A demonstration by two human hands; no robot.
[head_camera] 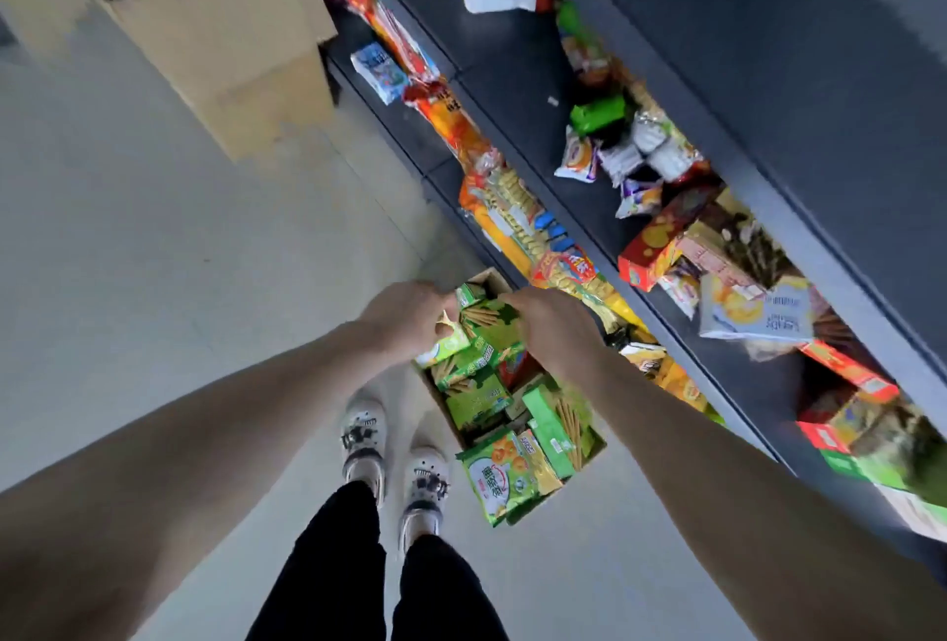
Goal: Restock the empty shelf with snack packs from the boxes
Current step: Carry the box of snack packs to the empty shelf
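Step in hand: lifting one green pack out of the carton on the floor.
Left hand: at the carton's far end, fingers curled round the pack's left edge.
Right hand: laid over the same pack's right side; fingers hidden under the back of the hand, so cannot tell whether gripping or only resting.
Other packs: heaped loose in the carton, tilted and overlapping, some above its rim.
Shelf: just right of the carton, with bare dark patches beyond the carton's far end.
Doing it well: take the top pack by both ends, lift straight up clear of its neighbours, then carry to a bare patch.
Risk: thin card likely to dent under a hard squeeze.
Second box: well beyond the carton, not needed yet.
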